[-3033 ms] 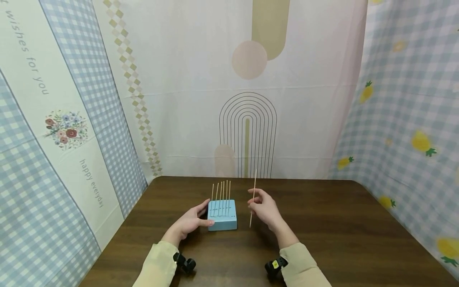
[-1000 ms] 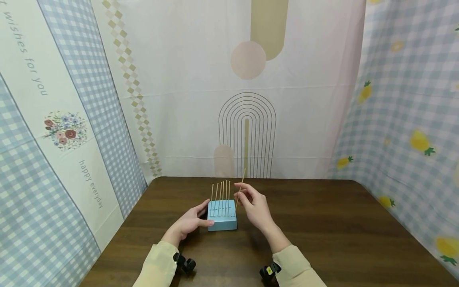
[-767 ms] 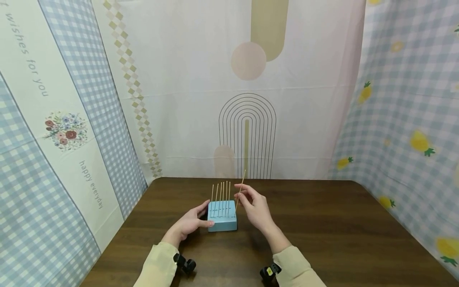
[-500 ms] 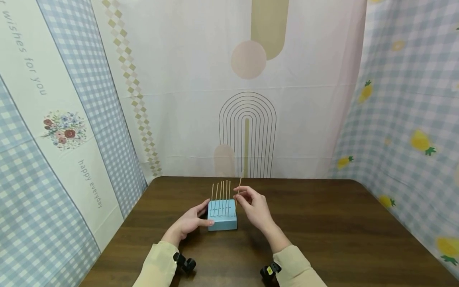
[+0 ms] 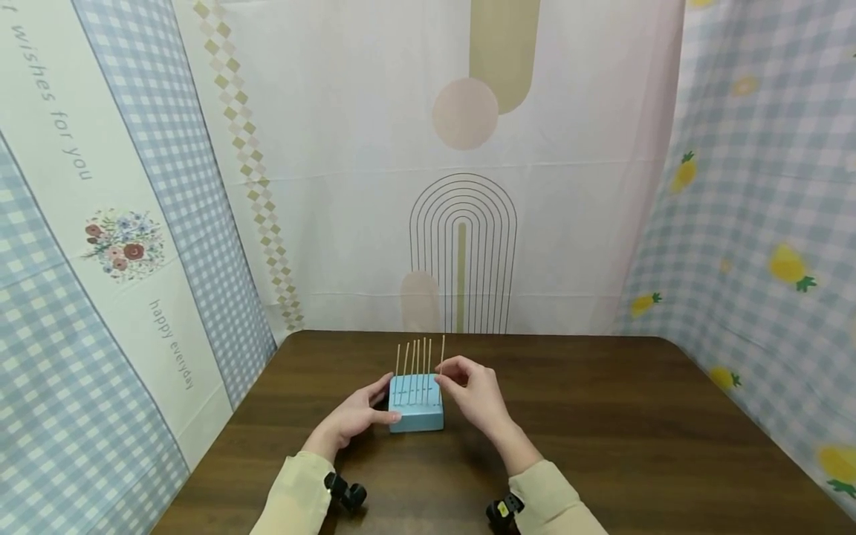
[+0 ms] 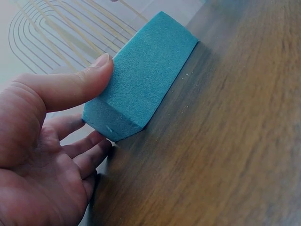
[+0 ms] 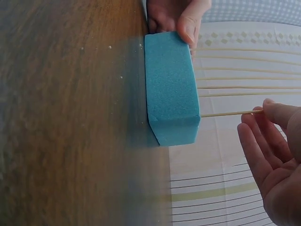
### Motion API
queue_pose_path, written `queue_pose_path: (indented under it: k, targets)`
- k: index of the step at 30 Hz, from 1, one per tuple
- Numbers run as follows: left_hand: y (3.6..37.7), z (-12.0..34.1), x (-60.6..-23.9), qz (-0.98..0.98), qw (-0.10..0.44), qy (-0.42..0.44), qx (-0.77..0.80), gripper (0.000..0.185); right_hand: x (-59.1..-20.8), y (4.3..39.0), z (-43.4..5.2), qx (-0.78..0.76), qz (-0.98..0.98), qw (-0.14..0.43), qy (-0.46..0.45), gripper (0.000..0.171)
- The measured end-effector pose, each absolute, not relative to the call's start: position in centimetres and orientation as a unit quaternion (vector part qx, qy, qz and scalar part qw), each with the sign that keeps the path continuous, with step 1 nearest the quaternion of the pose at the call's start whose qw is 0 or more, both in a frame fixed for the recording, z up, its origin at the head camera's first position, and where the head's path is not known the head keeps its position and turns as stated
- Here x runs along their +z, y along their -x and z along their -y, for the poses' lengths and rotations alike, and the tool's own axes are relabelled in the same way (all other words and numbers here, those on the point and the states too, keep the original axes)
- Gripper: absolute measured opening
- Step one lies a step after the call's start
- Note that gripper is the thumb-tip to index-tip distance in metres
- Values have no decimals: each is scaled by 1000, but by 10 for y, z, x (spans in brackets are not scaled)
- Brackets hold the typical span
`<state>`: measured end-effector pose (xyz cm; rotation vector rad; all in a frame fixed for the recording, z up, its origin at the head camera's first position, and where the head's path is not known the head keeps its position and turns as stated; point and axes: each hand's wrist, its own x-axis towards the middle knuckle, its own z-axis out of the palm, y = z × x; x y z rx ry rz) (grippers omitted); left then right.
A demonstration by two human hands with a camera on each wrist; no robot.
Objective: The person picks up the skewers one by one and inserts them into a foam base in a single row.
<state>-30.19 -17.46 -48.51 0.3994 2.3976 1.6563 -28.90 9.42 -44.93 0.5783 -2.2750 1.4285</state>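
Note:
A blue foam block [image 5: 417, 422] rests on the table, with several thin wooden skewers [image 5: 414, 364] standing upright in its top. My left hand [image 5: 352, 417] grips the block's left side, thumb on the near face and fingers behind, as the left wrist view shows too. At the block's right edge my right hand [image 5: 476, 390] pinches one more skewer [image 7: 225, 114] between thumb and index finger. That skewer stands nearly upright, its lower end at the block's top face; how deep it sits is hidden.
The brown wooden table [image 5: 602, 431] stretches out on both sides of the block. Small pale crumbs [image 7: 110, 46] lie on it near the block. Patterned cloths [image 5: 348, 223] hang behind and at both sides.
My right hand has brought its skewer left to the block, straightened it from a tilt and lowered it. The left hand and the block have stayed in place.

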Motion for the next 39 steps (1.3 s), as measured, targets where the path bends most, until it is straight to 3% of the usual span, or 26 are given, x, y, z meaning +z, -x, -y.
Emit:
queue_pose_path:
  k: [19, 39]
  targets:
    - [305, 175, -485, -808, 104, -138, 563, 100, -449, 288, -92, 499, 835, 164, -163, 7]
    - [301, 179, -487, -804, 114, -139, 566, 101, -452, 280, -92, 475, 849, 140, -182, 11]
